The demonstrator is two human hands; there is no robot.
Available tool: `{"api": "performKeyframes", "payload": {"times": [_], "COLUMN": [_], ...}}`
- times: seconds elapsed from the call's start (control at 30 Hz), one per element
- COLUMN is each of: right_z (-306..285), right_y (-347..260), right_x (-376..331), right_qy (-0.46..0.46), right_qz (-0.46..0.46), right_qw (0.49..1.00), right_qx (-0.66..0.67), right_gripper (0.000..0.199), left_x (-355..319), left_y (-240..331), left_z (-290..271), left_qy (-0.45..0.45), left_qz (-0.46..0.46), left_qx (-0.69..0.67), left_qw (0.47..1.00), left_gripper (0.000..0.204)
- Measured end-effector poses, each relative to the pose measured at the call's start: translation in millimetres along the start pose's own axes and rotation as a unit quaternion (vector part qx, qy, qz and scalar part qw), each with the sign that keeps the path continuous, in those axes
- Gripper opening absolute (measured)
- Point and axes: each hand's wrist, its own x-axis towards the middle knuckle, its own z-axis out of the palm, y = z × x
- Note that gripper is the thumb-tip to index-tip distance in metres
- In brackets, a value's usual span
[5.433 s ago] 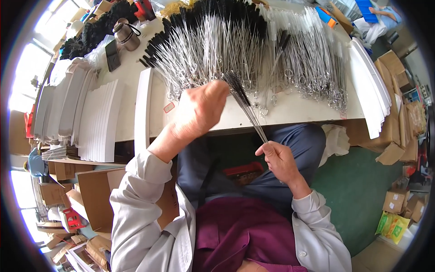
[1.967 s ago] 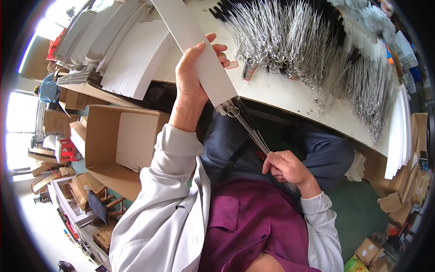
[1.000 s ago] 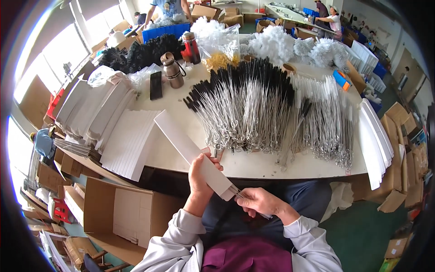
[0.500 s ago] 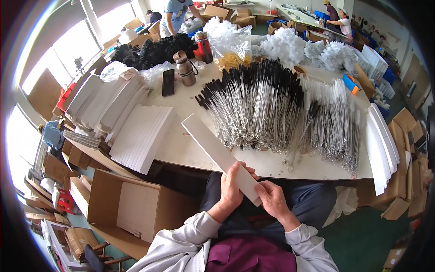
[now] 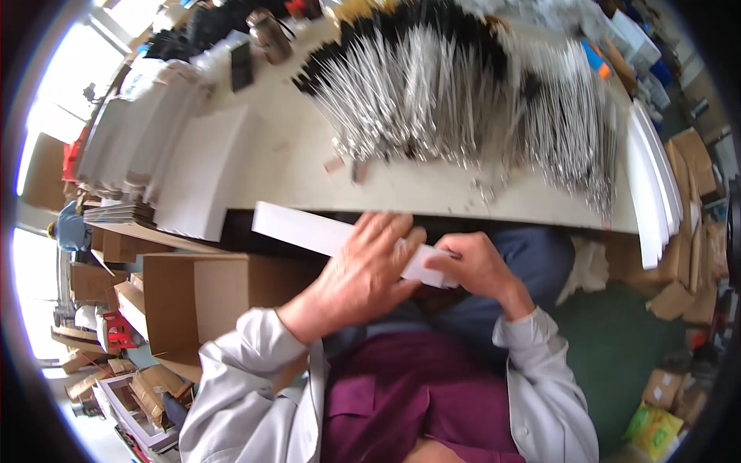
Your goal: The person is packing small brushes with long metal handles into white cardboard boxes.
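Observation:
A long, narrow white box (image 5: 297,228) slants across my lap, just off the table's front edge. Over its middle lies my left hand (image 5: 359,266), closed around it with the fingers across the top. At its near right end my right hand (image 5: 482,266) pinches the box's end between thumb and fingers. The underside of the box and some fingertips are hidden. Beyond my hands, a big bundle of wire-handled brushes (image 5: 417,100) with black bristles lies on the table (image 5: 309,181). A second bundle of white-bristled brushes (image 5: 567,131) lies to its right.
Flat white boxes (image 5: 202,170) are stacked on the left, with more white strips (image 5: 648,185) at the right edge. An open cardboard carton (image 5: 197,301) stands at my left. A metal flask (image 5: 268,37) and a black phone (image 5: 241,68) sit at the back left.
My view has tipped downward. The box has swung flatter and lower over my lap. My left hand has moved on top of it, while my right hand stays at its near end.

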Motion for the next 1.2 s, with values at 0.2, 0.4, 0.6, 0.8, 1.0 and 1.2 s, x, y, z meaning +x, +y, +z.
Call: {"api": "performKeyframes", "payload": {"times": [0.2,0.4,0.6,0.8,1.0,1.2], "right_z": [9,10,-2,7,8,19], "right_y": [13,31,39,48,53,55], "right_x": [8,-1,-15,-19,-18,-14], "right_qy": [-0.023,0.054,0.042,0.085,0.115,0.1], "right_qz": [0.03,-0.002,0.073,0.091,0.1,0.129], "right_qw": [0.996,0.993,0.935,0.893,0.897,0.885], "right_qx": [0.075,0.108,0.343,0.432,0.415,0.437], "right_gripper": [0.033,0.027,0.033,0.034,0.019,0.016], "left_x": [-3,-20,-31,-40,-45,-41], "left_y": [-18,-14,-6,-10,-13,-13], "left_z": [36,72,80,85,90,89], "left_qy": [-0.215,-0.172,-0.06,-0.051,-0.032,-0.029], "left_qz": [-0.029,-0.093,-0.128,-0.141,-0.134,-0.142], "left_qx": [-0.097,-0.095,-0.092,-0.059,-0.069,-0.089], "left_qw": [0.971,0.976,0.986,0.987,0.988,0.986], "left_gripper": [0.067,0.063,0.055,0.056,0.058,0.058]}}
